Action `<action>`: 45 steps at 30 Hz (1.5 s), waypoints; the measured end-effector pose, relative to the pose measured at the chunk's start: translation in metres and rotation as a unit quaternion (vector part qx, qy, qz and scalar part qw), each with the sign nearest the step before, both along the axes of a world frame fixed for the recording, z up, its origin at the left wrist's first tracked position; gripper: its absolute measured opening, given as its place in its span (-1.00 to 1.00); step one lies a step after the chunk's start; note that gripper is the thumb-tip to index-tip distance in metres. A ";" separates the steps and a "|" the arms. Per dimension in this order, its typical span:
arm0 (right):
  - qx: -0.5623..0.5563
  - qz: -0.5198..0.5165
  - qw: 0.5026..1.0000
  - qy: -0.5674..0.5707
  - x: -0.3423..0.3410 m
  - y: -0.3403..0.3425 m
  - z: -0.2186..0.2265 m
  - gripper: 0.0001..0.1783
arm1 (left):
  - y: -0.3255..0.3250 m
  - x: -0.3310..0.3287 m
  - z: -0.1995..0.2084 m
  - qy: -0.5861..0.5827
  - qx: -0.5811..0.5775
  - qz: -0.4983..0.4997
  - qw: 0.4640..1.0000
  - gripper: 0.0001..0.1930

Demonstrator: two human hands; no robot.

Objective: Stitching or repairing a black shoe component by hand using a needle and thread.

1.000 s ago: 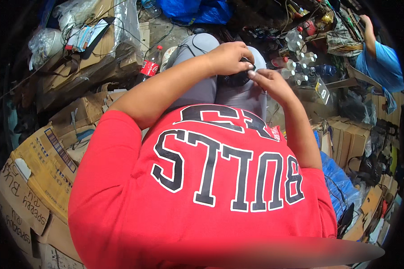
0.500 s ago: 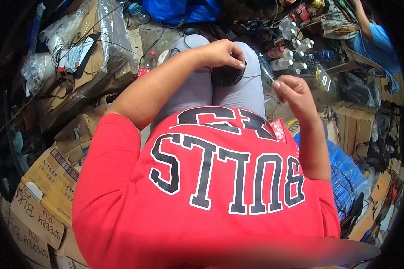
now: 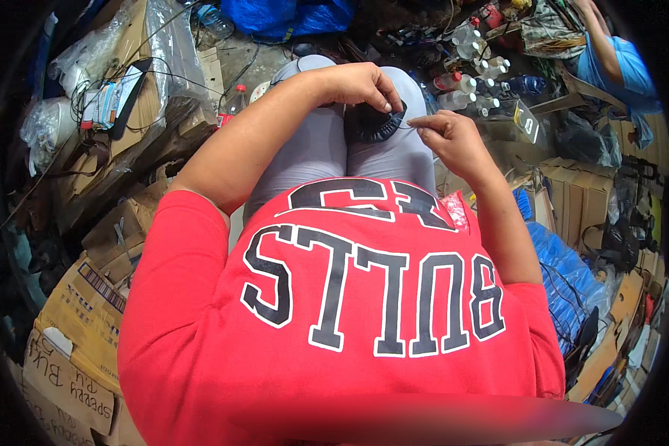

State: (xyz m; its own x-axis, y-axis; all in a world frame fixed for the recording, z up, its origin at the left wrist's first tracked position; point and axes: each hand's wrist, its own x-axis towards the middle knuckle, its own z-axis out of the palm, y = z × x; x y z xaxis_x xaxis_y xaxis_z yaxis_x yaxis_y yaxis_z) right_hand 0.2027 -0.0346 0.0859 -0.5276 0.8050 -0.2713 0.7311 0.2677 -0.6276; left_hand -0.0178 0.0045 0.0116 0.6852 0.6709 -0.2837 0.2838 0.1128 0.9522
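Across my grey-trousered thighs point(image 3: 305, 149) lies a black rounded thing point(image 3: 373, 128) with a ridged edge, perhaps part of a shoe; its exact kind is hard to make out. My left hand point(image 3: 368, 85) is closed on its far edge, thumb and fingers pinching down. Just right of it, my right hand point(image 3: 447, 135) is closed in a pinch, its fingertips close to the black thing's right edge. A thin dark thread point(image 3: 403, 123) seems to run between the two. Whatever small thing sits in the right fingertips is too fine to name.
Several plastic bottles point(image 3: 455, 100) stand beyond my right knee, and a red-capped bottle point(image 3: 238, 100) is by my left. Cardboard point(image 3: 78, 312) and plastic-wrapped boards point(image 3: 149, 82) fill the left side. A person in blue point(image 3: 621, 70) is at the upper right.
My right hand has come left and inward, from well apart to beside the black thing. The left hand keeps its hold with only a slight shift.
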 end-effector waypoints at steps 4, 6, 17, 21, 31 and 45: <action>-0.023 -0.015 1.000 -0.002 -0.001 0.000 0.000 -0.76 | 0.002 0.002 -0.001 -0.005 -0.011 -0.009 1.000 -0.71; -0.049 -0.034 0.998 -0.010 -0.004 0.000 0.001 -0.76 | 0.002 0.001 0.000 -0.007 -0.012 -0.011 1.000 -0.70; 0.125 -0.051 0.989 0.058 -0.003 -0.022 -0.024 -0.82 | 0.007 0.006 0.009 0.022 -0.046 -0.009 0.999 -0.70; 0.182 0.041 0.982 -0.003 -0.004 -0.007 -0.019 -0.83 | 0.016 0.011 0.004 0.009 -0.016 -0.037 0.999 -0.74; -0.220 -0.035 0.957 0.186 0.035 0.025 -0.060 -0.76 | 0.025 0.016 -0.004 0.004 0.053 -0.113 0.992 -0.74; 0.061 -0.032 0.984 0.165 0.010 0.004 -0.054 -0.79 | 0.004 0.005 0.012 0.090 0.224 0.061 0.969 -0.70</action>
State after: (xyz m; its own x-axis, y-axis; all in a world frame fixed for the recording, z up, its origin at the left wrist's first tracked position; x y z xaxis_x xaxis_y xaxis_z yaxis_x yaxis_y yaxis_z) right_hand 0.2125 -0.0304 0.0319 -0.5184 0.8551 0.0074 0.5113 0.3169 -0.7988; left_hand -0.0126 0.0089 0.0232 0.5594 0.8272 -0.0530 0.4595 -0.2562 0.8504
